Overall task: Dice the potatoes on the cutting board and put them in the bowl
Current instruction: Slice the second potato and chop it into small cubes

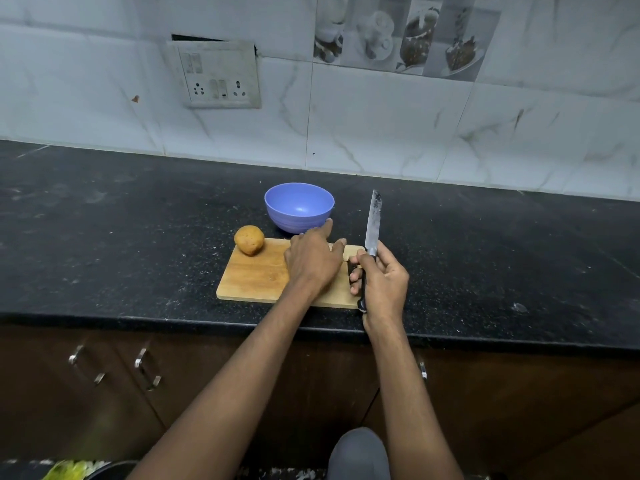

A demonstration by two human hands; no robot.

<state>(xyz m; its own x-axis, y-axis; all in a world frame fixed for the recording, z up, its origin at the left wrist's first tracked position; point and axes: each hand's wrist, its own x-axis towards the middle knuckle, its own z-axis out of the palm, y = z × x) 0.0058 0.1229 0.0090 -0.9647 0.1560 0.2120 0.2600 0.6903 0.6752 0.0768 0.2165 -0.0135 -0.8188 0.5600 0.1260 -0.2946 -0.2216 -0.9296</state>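
One whole potato (249,244) sat on the far left corner of the cutting board (256,275), unpeeled and uncut. My left hand (311,259) hovered over the board's middle, fingers loosely spread toward the blue bowl (299,206) just behind the board, holding nothing. My right hand (381,278) gripped the knife (372,223) by its black handle at the board's right edge, blade pointing up and away.

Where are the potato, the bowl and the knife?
potato (249,245), head view, middle of its skin.
bowl (299,206), head view, bare inside wall.
knife (373,220), head view, middle of the blade.
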